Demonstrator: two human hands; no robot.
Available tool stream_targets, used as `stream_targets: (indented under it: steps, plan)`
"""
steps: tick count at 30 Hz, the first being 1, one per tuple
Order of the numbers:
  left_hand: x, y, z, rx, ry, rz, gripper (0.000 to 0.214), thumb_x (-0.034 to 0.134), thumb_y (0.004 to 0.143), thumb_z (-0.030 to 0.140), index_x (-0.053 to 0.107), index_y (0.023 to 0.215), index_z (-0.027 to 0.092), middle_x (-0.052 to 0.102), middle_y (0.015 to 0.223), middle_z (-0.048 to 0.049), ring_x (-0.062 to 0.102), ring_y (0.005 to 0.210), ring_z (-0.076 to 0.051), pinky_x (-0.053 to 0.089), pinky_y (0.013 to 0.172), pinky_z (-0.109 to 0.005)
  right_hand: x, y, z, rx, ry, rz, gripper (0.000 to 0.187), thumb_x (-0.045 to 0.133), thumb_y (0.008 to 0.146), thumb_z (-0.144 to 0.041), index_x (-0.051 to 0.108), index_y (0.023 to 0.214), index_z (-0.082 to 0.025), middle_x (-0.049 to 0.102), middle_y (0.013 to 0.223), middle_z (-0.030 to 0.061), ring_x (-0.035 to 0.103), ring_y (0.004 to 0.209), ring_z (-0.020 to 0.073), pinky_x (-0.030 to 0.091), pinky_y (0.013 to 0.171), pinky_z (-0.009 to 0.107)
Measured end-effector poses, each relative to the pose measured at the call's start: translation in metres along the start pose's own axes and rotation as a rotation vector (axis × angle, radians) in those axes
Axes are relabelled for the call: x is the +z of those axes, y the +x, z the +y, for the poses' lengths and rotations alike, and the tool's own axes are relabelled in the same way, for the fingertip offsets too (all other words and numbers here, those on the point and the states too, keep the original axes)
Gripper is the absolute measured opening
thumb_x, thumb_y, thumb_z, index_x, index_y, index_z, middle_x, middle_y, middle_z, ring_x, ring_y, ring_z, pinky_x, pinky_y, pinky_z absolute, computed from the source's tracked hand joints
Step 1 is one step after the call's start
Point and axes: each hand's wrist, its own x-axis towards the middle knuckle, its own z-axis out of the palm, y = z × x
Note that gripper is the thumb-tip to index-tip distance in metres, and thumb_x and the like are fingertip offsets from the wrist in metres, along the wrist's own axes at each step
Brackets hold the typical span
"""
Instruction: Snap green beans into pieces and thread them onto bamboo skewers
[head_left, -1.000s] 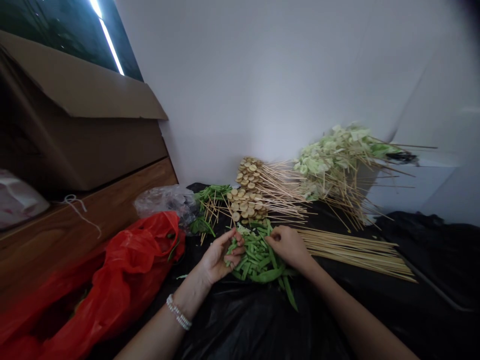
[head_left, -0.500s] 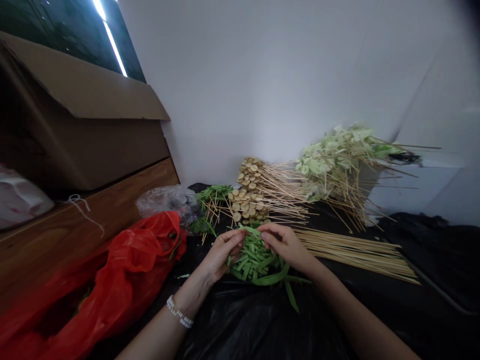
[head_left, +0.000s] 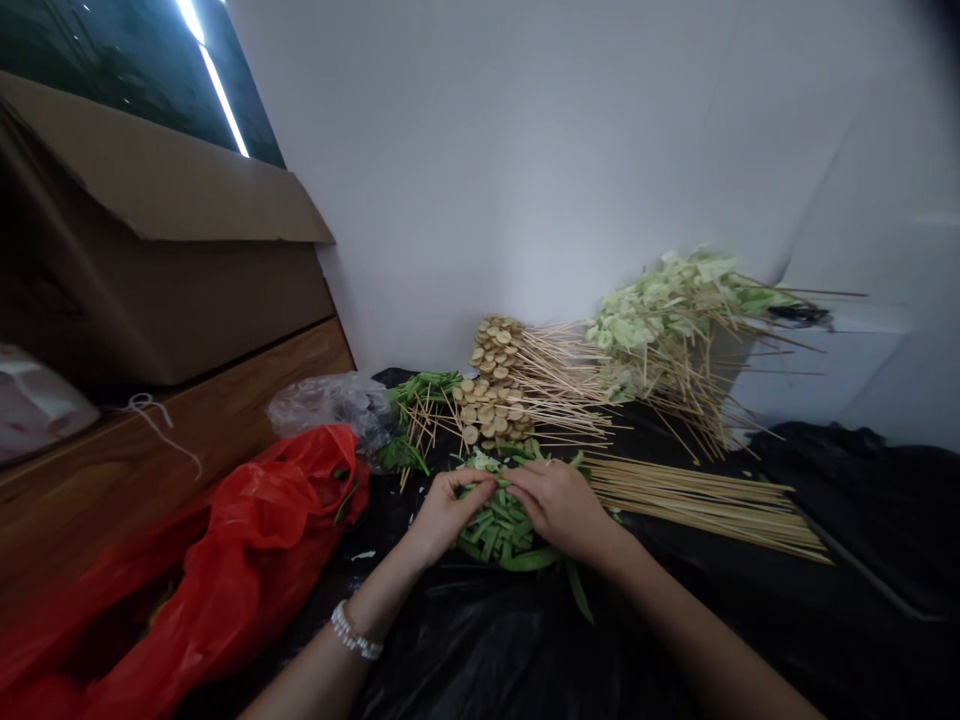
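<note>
My left hand (head_left: 448, 512) is closed in a pinch, its fingertips meeting those of my right hand (head_left: 562, 505) above a pile of green bean pieces (head_left: 491, 532). Between them they grip a flat green bean, mostly hidden by the fingers; a green tip (head_left: 577, 461) shows past my right knuckles. Long whole beans (head_left: 579, 592) lie at the pile's front right edge. Just behind the hands are pale green scraps (head_left: 484, 461).
Behind lie skewered round slices (head_left: 491, 410), skewered leafy greens (head_left: 427, 388) and skewered cabbage (head_left: 660, 300). Bare bamboo skewers (head_left: 705, 500) are at right on black plastic (head_left: 480, 650). A red bag (head_left: 247, 540), clear plastic bag (head_left: 330, 405) and cardboard box (head_left: 225, 300) stand left.
My hands have come together, fingertips now touching. My right hand has turned over the bean, hiding most of the strip that showed between the hands. The view has shifted slightly.
</note>
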Motion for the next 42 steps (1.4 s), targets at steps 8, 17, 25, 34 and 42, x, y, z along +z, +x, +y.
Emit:
stream_targets:
  steps: [8, 17, 25, 34, 42]
  plan:
    - [-0.002, 0.002, -0.001, 0.149, 0.217, 0.001, 0.012, 0.064, 0.069, 0.016, 0.075, 0.065, 0.017, 0.067, 0.066, -0.0037, 0.056, 0.065, -0.015, 0.041, 0.064, -0.024, 0.006, 0.0, -0.002, -0.177, -0.304, 0.128, 0.013, 0.05, 0.092, -0.018, 0.063, 0.09, -0.019, 0.061, 0.076, 0.0031, 0.052, 0.077, 0.0189, 0.031, 0.073, 0.035]
    - [-0.002, 0.004, 0.004, -0.292, -0.525, -0.013, 0.012, 0.068, 0.064, 0.021, 0.065, 0.065, 0.01, 0.043, 0.049, 0.007, 0.019, 0.038, 0.0, 0.012, 0.037, -0.016, 0.005, 0.002, -0.004, -0.007, 0.23, 0.441, 0.022, 0.04, 0.097, -0.022, 0.062, 0.098, -0.02, 0.069, 0.086, 0.0058, 0.061, 0.083, 0.0181, 0.041, 0.082, 0.035]
    - [-0.015, 0.013, -0.003, -0.185, -0.373, 0.177, 0.041, 0.075, 0.066, 0.051, 0.062, 0.06, 0.013, 0.037, 0.044, 0.0081, 0.026, 0.038, -0.003, 0.019, 0.038, -0.016, -0.018, 0.012, 0.025, 0.515, 1.427, 0.723, 0.027, 0.056, 0.087, -0.05, 0.048, 0.089, -0.024, 0.071, 0.084, 0.0017, 0.069, 0.076, 0.018, 0.054, 0.073, 0.035]
    - [-0.001, 0.001, -0.005, 0.114, 0.192, -0.101, 0.023, 0.071, 0.077, 0.031, 0.077, 0.097, 0.02, 0.069, 0.08, -0.0059, 0.058, 0.078, -0.019, 0.042, 0.076, -0.026, -0.002, 0.013, 0.027, 0.604, 1.649, 0.593, 0.028, 0.063, 0.083, -0.047, 0.05, 0.087, -0.023, 0.072, 0.086, 0.0041, 0.069, 0.078, 0.0176, 0.056, 0.075, 0.034]
    - [-0.001, -0.002, 0.001, 0.153, 0.154, -0.084, 0.007, 0.072, 0.077, 0.025, 0.078, 0.076, 0.021, 0.065, 0.073, -0.0058, 0.053, 0.075, -0.02, 0.038, 0.071, -0.024, -0.007, 0.004, 0.021, 0.262, 0.103, 0.627, 0.052, 0.051, 0.091, -0.03, 0.04, 0.14, -0.018, 0.045, 0.143, 0.0163, 0.033, 0.136, 0.0308, 0.027, 0.109, 0.053]
